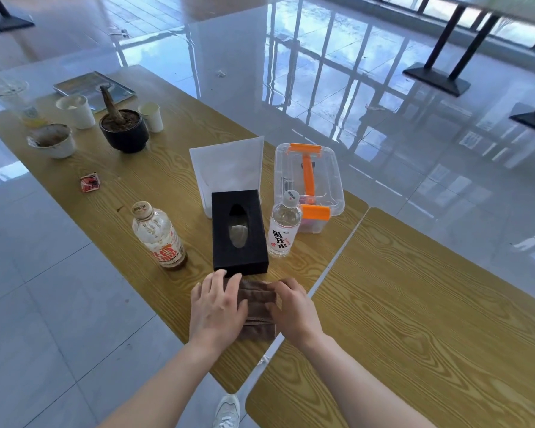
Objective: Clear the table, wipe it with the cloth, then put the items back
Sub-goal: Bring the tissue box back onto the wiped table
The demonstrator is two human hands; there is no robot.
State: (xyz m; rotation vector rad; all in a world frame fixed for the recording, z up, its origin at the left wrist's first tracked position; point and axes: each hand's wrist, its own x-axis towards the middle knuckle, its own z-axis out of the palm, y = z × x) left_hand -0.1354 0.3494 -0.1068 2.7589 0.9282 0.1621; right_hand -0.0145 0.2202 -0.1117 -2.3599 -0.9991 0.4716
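Pressing cloth (pixel 258 304) flat at table's (pixel 414 304) near edge | left hand (pixel 216 307) and right hand (pixel 294 310) spread, palms down, gripping nothing | box (pixel 238 231) touching cloth, bottles (pixel 158 234) beside, uncleared | risk: wiping now topples bottles.

Clear plastic water bottle with white label (pixel 283 225): large characters "喝开水", vertical. Brown-tea plastic bottle's red-and-white label (pixel 158 236): characters not legible.

My 2 hands low, forearms stretched forward | left hand (pixel 218 307) flat, fingers spread | right hand (pixel 294 310) palm down, fingers curled
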